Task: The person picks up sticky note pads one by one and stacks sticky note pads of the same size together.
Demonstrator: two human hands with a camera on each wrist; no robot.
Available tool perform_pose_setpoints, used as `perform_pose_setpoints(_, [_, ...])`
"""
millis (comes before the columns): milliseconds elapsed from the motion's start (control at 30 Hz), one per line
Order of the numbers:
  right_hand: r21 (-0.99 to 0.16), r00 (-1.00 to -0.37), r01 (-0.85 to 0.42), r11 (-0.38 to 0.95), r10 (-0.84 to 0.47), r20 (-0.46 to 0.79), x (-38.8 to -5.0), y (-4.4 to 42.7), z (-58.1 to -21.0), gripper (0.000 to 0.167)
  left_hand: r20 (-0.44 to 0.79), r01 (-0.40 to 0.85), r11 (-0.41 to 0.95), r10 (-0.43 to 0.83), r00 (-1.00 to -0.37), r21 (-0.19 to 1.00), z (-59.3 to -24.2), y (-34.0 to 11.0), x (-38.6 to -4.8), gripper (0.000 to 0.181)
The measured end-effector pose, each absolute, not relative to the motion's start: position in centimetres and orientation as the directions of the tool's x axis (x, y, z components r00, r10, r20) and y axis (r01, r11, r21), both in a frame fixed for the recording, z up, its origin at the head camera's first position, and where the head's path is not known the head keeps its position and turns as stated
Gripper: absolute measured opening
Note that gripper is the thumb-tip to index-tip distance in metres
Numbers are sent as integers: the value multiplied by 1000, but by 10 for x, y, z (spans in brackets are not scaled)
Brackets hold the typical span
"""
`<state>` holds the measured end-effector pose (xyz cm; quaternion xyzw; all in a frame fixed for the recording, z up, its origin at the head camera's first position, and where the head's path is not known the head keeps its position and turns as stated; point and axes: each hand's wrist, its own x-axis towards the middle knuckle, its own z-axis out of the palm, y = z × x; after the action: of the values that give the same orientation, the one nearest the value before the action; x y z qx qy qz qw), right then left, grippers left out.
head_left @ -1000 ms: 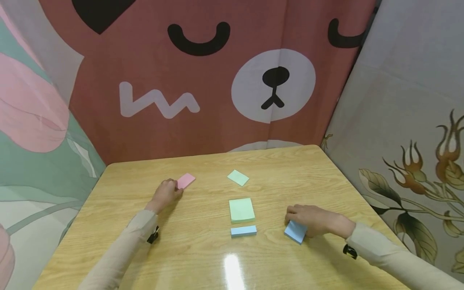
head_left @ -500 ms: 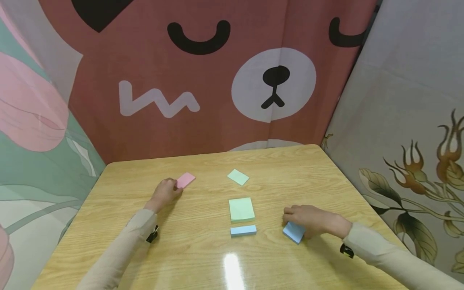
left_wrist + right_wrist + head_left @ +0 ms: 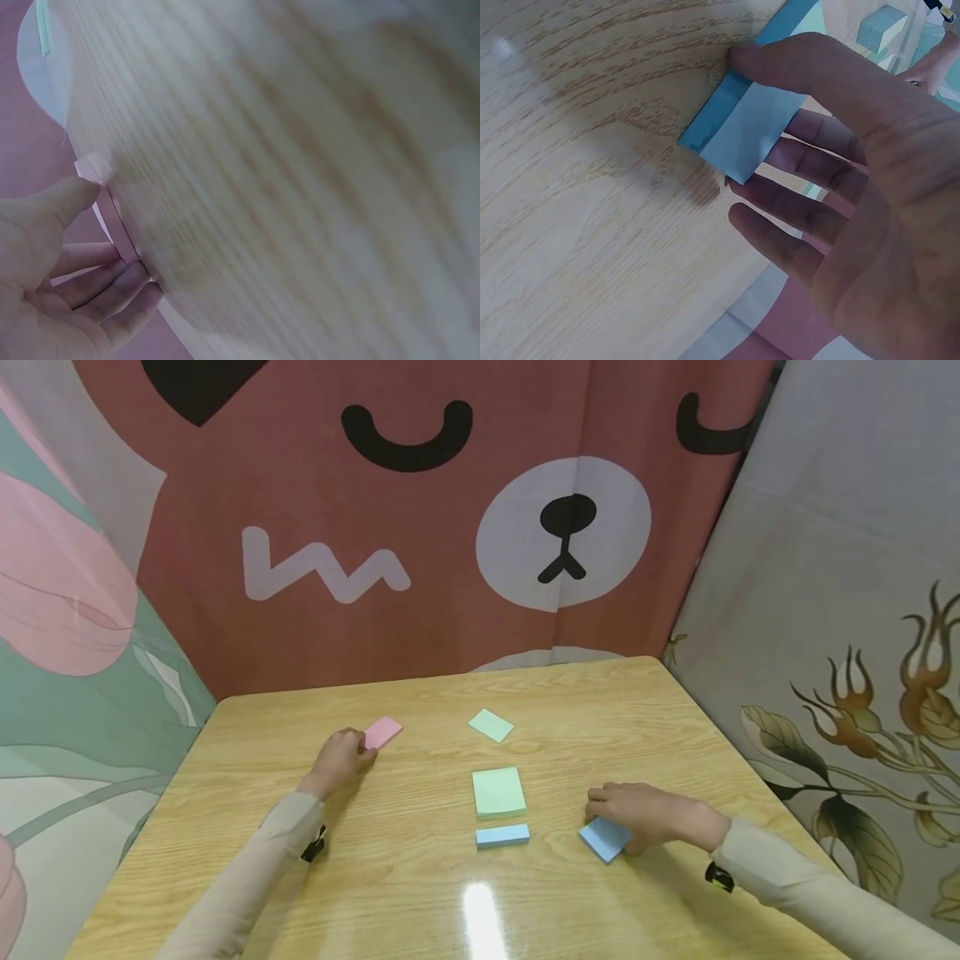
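My left hand [image 3: 339, 762] pinches the near end of a pink sticky note pad [image 3: 384, 732] at the table's far left. In the left wrist view, the thumb and fingertips lie along the edges of the pink pad [image 3: 120, 229]. My right hand [image 3: 637, 812] grips a blue sticky note pad [image 3: 604, 841] on the right side. The right wrist view has the thumb on one edge of the blue pad [image 3: 756, 124] and fingers at the opposite edge. Between the hands lie a square green sticky note pad [image 3: 499, 792] and a narrow blue pad [image 3: 502, 837].
A small light green pad [image 3: 491, 725] lies farther back on the wooden table [image 3: 420, 893]. A bear-patterned curtain [image 3: 337, 635] hangs behind the far edge. A floral curtain [image 3: 810, 552] stands along the right side.
The blue pad in my right hand has shifted slightly left and turned a little. My left hand and the pink pad stay in place.
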<state>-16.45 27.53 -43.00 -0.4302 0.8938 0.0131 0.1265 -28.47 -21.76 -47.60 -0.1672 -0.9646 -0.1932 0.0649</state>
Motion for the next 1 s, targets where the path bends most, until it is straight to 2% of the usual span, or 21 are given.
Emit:
perform_pose_setpoints(267, [-83, -603, -772, 630, -767, -216, -165, 276, -432, 54, 249, 415, 834, 343, -906, 363, -473, -220, -281, 21])
perform_pose_setpoints(567, [-56, -617, -769, 637, -762, -197, -163, 273, -432, 54, 183, 343, 873, 296, -938, 347, -470, -215, -279, 18])
perform_pose_setpoints(1000, [-47, -614, -778, 627, -774, -158, -161, 270, -431, 49, 198, 342, 866, 286, -937, 364, -470, -214, -278, 19])
